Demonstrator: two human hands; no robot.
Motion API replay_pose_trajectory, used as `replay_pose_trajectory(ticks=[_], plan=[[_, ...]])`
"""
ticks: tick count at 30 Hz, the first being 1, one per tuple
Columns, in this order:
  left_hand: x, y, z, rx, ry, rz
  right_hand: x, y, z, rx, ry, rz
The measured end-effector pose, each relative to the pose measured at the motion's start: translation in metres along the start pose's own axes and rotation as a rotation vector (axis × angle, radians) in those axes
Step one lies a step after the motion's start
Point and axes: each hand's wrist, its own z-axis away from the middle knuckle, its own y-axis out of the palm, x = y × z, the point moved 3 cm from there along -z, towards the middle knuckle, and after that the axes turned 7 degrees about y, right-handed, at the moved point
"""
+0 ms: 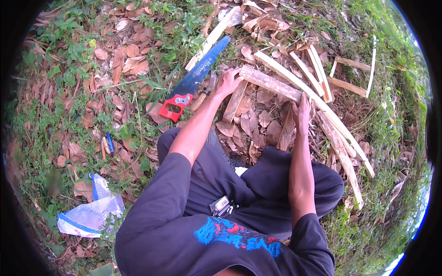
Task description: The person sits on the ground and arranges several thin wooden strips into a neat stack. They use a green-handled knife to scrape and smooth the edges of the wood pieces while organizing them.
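A three-sided wooden frame of rough strips lies over dry leaves in front of me. Its crosspiece [271, 83] runs between my hands, with a left leg [235, 102] and a right leg [286, 131] pointing back toward me. My left hand [227, 82] is closed on the frame's left corner. At the right corner, my right hand [301, 112] grips the joint, its fingers partly hidden. Left of my left hand lies a handsaw with a blue blade [195, 73] and a red handle [176, 105]. Between saw and forearm rests a knife [205, 93] with a wooden handle.
Long pale wood strips [322, 108] and a bark-covered strip [340, 154] lie to the right. Beyond them sits another wooden frame [352, 85]. A clear plastic bag [94, 212] and small blue-handled tools [109, 142] lie at left. A small device [221, 206] rests in my lap.
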Motion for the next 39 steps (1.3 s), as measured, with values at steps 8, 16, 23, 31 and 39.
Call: replay_pose_trajectory(ticks=[8, 16, 23, 31, 39], plan=[[-0.053, -0.043, 0.011, -0.021, -0.138, 0.089, -0.088, 0.041, -0.024, 0.216, -0.048, 0.123], [-0.188, -0.361, 0.296, -0.927, -0.053, 0.457, 0.009, 0.054, 0.073, 0.234, -0.256, -0.229], [-0.374, -0.468, 0.69, -1.941, -0.474, -0.376, 0.135, 0.048, 0.285, 0.752, -0.579, -0.321], [-0.501, -0.412, 0.875, -2.704, -0.315, -0.455, 0.163, 0.039, 0.337, 0.95, -0.682, -0.286], [-0.54, -0.403, 0.935, -3.013, 0.013, -0.451, 0.153, 0.041, 0.329, 0.975, -0.671, -0.283]])
